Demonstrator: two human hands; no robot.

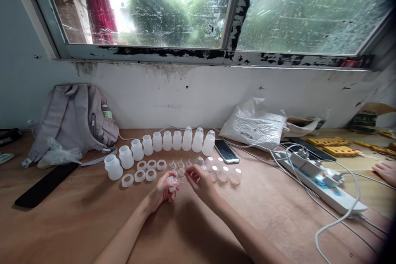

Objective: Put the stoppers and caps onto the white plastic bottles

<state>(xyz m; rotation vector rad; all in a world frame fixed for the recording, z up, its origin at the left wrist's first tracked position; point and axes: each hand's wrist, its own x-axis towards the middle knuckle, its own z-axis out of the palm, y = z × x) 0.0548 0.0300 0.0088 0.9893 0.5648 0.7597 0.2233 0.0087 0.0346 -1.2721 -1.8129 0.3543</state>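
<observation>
My left hand (163, 188) is closed around a small white ring (172, 179), held just above the table. My right hand (201, 181) is beside it, its fingertips pinched together. Something translucent shows faintly between the hands, but I cannot make out what the right fingers hold. Behind the hands lie several clear bottle nipples (172, 165). To the left are several white bottle rings (127, 180), and to the right several clear domed caps (235, 176). An arc of frosted white bottles (113, 168) stands behind; the three at its right end, such as this bottle (208, 144), have domed tops.
A phone (227, 151) lies right of the bottles, before a silver-white plastic bag (253, 123). A power strip (321, 185) with tangled cables is on the right. Another person's hand (385, 172) rests near yellow parts (340, 151). A grey backpack (72, 119) and black flat case (46, 185) are left.
</observation>
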